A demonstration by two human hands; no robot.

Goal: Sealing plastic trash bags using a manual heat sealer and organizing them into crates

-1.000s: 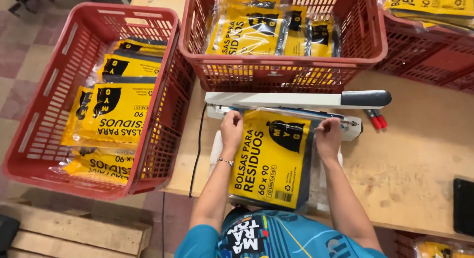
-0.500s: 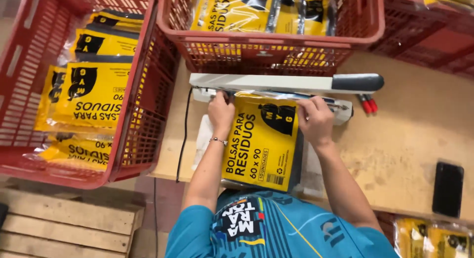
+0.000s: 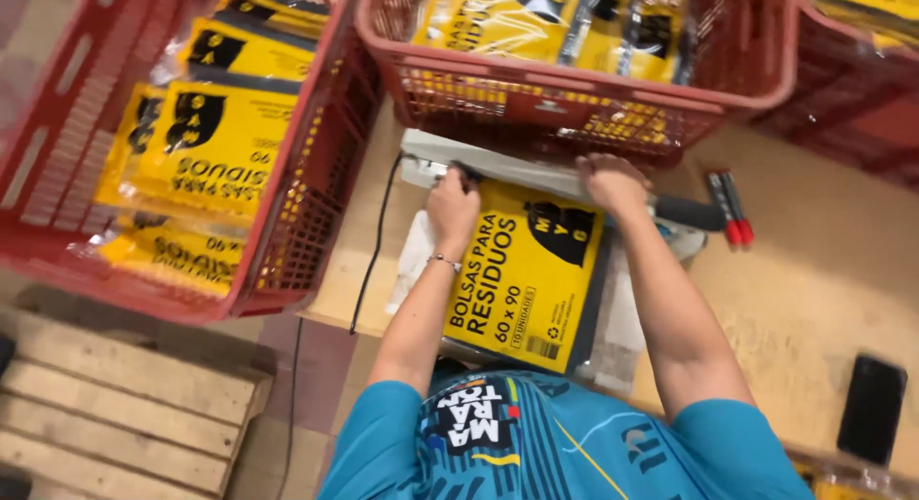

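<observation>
A flat yellow package of bags (image 3: 522,275) in clear film lies on the wooden table, its top edge under the arm of a white heat sealer (image 3: 517,165). My left hand (image 3: 452,208) grips the package's top left corner at the sealer. My right hand (image 3: 613,182) lies on top of the sealer arm, fingers curled over it, next to its black handle (image 3: 691,213). The arm looks lowered onto the package's edge.
A red crate (image 3: 287,222) at the left holds similar yellow packages. Another red crate (image 3: 574,79) with several packages stands behind the sealer, a third (image 3: 862,88) at the right. Two red markers (image 3: 732,208), a black phone (image 3: 871,409), a black cable (image 3: 369,242) and a wooden pallet (image 3: 124,404) are nearby.
My right hand has left the package's top right corner and gone onto the sealer arm, which has come down. The left hand has stayed at the top left corner.
</observation>
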